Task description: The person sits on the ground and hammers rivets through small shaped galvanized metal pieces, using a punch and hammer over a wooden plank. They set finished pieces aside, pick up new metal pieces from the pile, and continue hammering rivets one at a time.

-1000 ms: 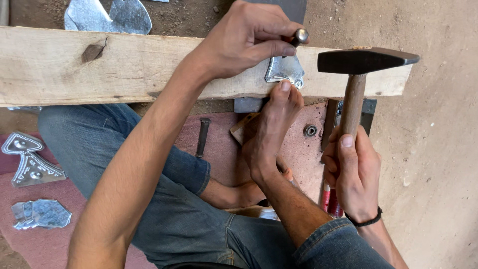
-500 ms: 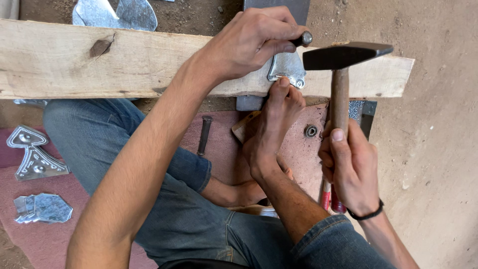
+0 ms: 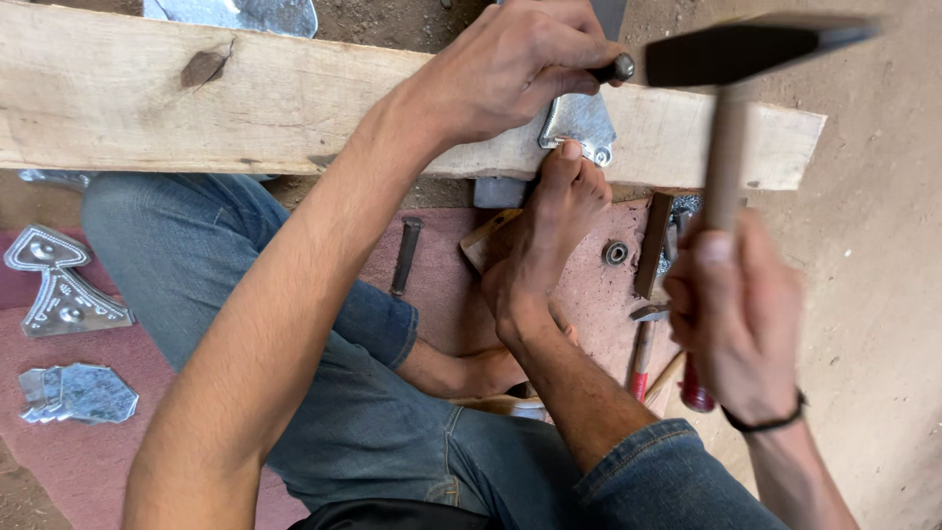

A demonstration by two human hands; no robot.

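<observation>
My left hand (image 3: 510,64) grips a dark metal punch (image 3: 618,68) and holds it upright on a small silver metal sheet (image 3: 579,126) that lies on a wooden plank (image 3: 147,98). My right hand (image 3: 736,314) holds a hammer by its wooden handle (image 3: 724,157), with the dark head (image 3: 736,51) raised just right of the punch. My bare foot (image 3: 549,236) presses its toes on the near edge of the sheet.
Embossed silver metal pieces (image 3: 59,285) and flat cut ones (image 3: 78,393) lie on the reddish mat at the left. A chisel (image 3: 404,255), a metal ring (image 3: 615,252) and red-handled tools (image 3: 643,353) lie near my foot. Bare earth floor at the right.
The hammer has risen and swung slightly right; its head is now above the plank's top edge. The left hand keeps the punch on the sheet. The camera has tilted a little.
</observation>
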